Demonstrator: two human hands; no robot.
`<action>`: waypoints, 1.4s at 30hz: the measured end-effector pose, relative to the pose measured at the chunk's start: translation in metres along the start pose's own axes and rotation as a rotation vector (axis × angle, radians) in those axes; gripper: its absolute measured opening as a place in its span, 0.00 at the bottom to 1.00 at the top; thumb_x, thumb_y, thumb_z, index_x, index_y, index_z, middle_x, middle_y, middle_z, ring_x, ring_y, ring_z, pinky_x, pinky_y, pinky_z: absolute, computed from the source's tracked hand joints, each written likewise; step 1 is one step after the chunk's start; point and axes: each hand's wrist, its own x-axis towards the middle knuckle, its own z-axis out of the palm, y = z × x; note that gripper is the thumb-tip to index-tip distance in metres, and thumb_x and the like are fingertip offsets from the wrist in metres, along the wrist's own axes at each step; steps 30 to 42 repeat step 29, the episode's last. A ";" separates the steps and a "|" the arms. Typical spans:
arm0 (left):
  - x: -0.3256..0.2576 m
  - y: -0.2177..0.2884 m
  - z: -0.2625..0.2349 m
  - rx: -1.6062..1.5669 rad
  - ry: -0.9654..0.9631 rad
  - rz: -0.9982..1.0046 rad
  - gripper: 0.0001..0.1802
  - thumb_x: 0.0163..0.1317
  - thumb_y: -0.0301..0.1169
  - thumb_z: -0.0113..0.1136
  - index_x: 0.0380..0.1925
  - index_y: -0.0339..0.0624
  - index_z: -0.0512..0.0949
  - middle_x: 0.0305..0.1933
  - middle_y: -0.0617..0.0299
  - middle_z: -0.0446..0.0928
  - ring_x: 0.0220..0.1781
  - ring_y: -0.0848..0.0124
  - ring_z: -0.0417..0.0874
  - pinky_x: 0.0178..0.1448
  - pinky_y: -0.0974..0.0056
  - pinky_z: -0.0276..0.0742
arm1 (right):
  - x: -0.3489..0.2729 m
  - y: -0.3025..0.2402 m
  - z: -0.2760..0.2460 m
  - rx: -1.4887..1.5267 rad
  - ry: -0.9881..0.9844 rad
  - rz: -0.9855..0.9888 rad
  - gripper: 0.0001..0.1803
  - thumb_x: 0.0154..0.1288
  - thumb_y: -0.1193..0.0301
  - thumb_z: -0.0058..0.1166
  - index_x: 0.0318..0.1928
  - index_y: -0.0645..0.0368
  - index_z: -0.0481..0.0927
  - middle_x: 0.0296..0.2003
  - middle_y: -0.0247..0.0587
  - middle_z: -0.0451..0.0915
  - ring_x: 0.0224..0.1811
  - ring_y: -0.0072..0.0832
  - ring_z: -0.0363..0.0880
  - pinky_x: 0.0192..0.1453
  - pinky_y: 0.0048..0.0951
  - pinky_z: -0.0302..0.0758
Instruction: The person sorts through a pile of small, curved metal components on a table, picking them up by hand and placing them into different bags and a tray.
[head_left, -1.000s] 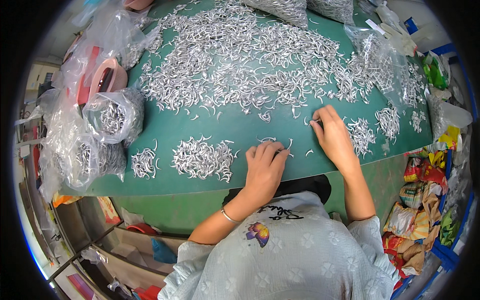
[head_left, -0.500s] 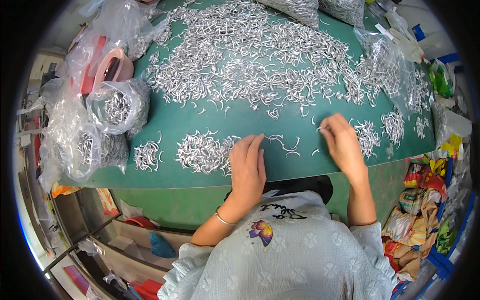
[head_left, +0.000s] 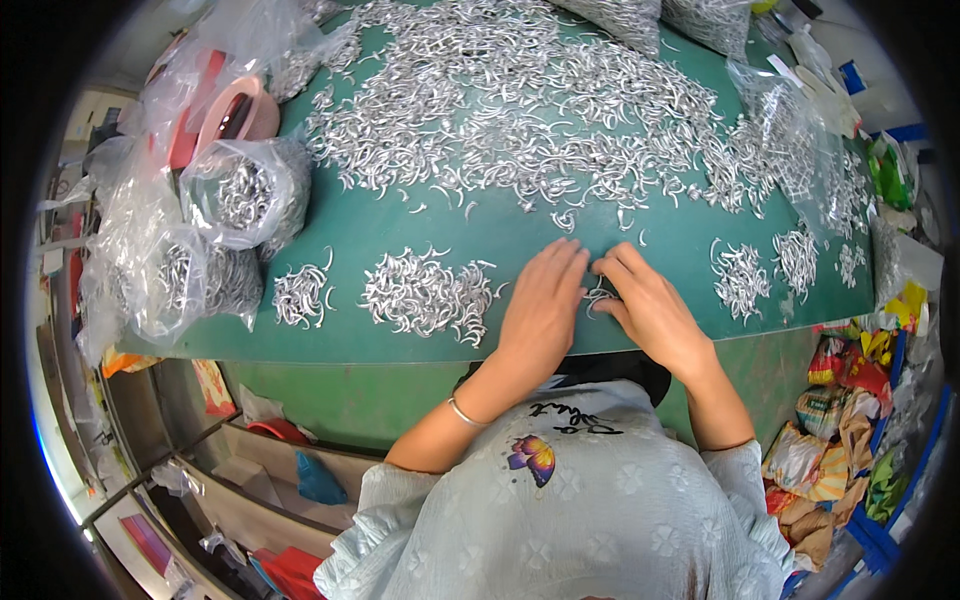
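Both hands rest on the green tabletop near its front edge, close together. My left hand [head_left: 545,305] lies with fingers stretched out and side by side, its fingertips pointing away from me. My right hand [head_left: 650,310] is bent, with thumb and fingers apart. In the gap between the hands lie a few small curved silver metal pieces [head_left: 598,293], partly hidden by the fingers. To the left of my left hand is a heap of the same curved pieces [head_left: 420,295]. Further off, a broad spread of silver pieces [head_left: 560,130] covers the back of the table.
Smaller heaps sit at left [head_left: 302,295] and right [head_left: 740,282]. Clear plastic bags of pieces [head_left: 245,195] crowd the left side beside a pink container [head_left: 240,115]. Another bag [head_left: 785,125] lies at right. Colourful packages [head_left: 820,460] are stacked below the table's right end.
My right hand has moved left, toward my left hand, and its fingers have spread. My left hand has shifted right, away from the heap, and its fingers have straightened.
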 end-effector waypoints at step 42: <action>-0.098 -0.042 0.052 -2.551 -0.373 -1.012 0.37 0.74 0.49 0.45 0.68 0.27 0.54 0.70 0.34 0.60 0.70 0.47 0.67 0.74 0.45 0.63 | -0.008 -0.014 0.041 -0.095 -0.062 -0.345 0.17 0.53 0.77 0.65 0.44 0.58 0.77 0.49 0.47 0.71 0.45 0.43 0.78 0.47 0.39 0.77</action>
